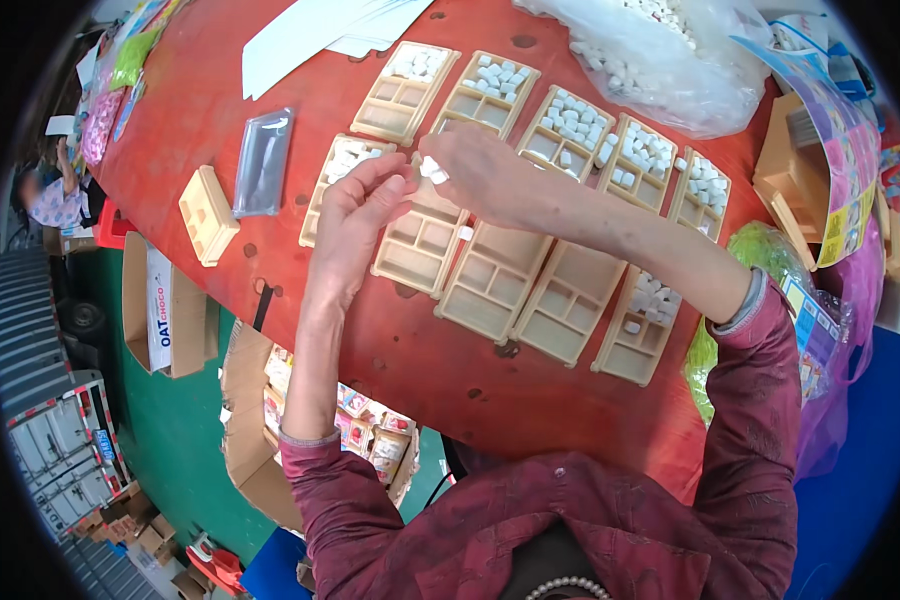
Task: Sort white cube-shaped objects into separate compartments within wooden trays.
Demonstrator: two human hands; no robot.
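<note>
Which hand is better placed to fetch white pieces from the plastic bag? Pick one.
Probably the right hand: it is nearer the plastic bag at the upper right, while the left hand is farther left.

Red table [450,375] carries two rows of beige trays [494,278] mid-surface, plus lone tray [210,219] and grey plastic item [263,165] toward 10 o'clock, white sheets [295,45] at 11, clear plastic bag [705,95] toward 1.

From here I see the left hand [355,225] and the right hand [485,178] close together above divided beige trays [413,240] on the red bench [425,370]; small white pieces [434,170] show at the right hand.
</note>
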